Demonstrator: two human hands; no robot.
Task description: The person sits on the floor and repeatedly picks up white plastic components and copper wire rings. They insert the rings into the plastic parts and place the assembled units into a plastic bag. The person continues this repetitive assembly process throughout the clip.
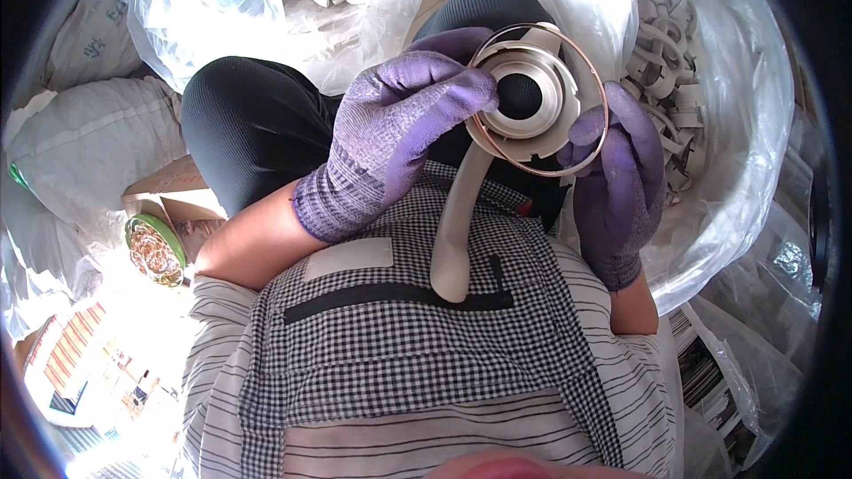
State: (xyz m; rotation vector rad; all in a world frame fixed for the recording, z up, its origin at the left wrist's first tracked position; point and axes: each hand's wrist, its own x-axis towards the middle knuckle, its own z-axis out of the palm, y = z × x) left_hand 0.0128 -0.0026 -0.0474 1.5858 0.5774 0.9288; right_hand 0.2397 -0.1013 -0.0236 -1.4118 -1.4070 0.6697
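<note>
Both my hands wear purple knit gloves. Between the thumb and fingers of my left hand (399, 111) is a beige plastic part with a round stepped collar (552, 137) and a dark central opening. Its long curved handle (458, 222) hangs down in front of my checked apron. A thin copper-coloured wire ring (589, 55), wider than the collar, loops around the collar's face. My right hand (626, 177) is closed on the ring's right side, its fingertips close to the collar's edge. The left thumb lies over the ring's left side, and the fingers behind the part are hidden.
At right stands a large clear plastic bag (737, 204) of similar beige parts (666, 62). Another open bag (213, 0) with such parts is at the top. A green-rimmed round container (155, 248) of copper-coloured rings sits left, beside a cardboard box (173, 186).
</note>
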